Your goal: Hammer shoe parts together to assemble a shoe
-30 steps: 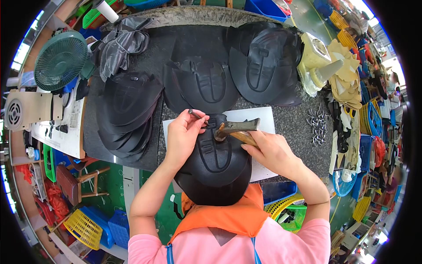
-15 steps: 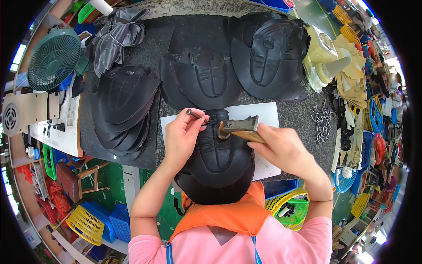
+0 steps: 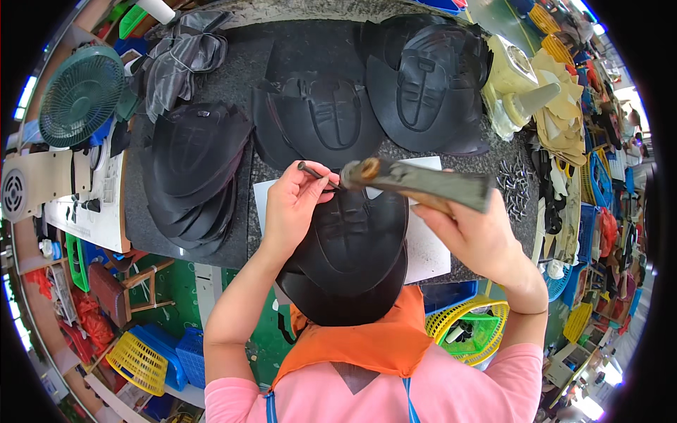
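Between the fingers of my left hand [image 3: 290, 204], a slim dark metal punch [image 3: 308, 169] is pinched at a slant. Its lower end is at the upper part of a black molded shoe upper [image 3: 352, 247], though I cannot see whether it touches. My right hand [image 3: 476, 236] grips a hammer [image 3: 430, 180], held above the upper and blurred by motion; its head hides part of the work. The upper lies over another black piece [image 3: 345, 303], and both hang over the near table edge. Under them is a white board [image 3: 431, 257].
Stacks of black uppers lie left [image 3: 194, 162], in the middle [image 3: 331, 120] and far right [image 3: 423, 92]. Loose metal pieces [image 3: 517, 187] are scattered on the right. A cream-coloured machine [image 3: 511, 70] stands at the back right, a green fan [image 3: 81, 96] at left. Below the table is a yellow basket [image 3: 486, 345].
The hammer has come up off the work and turned, and my right hand has moved right and upward. My left hand stays in nearly the same place with the punch.
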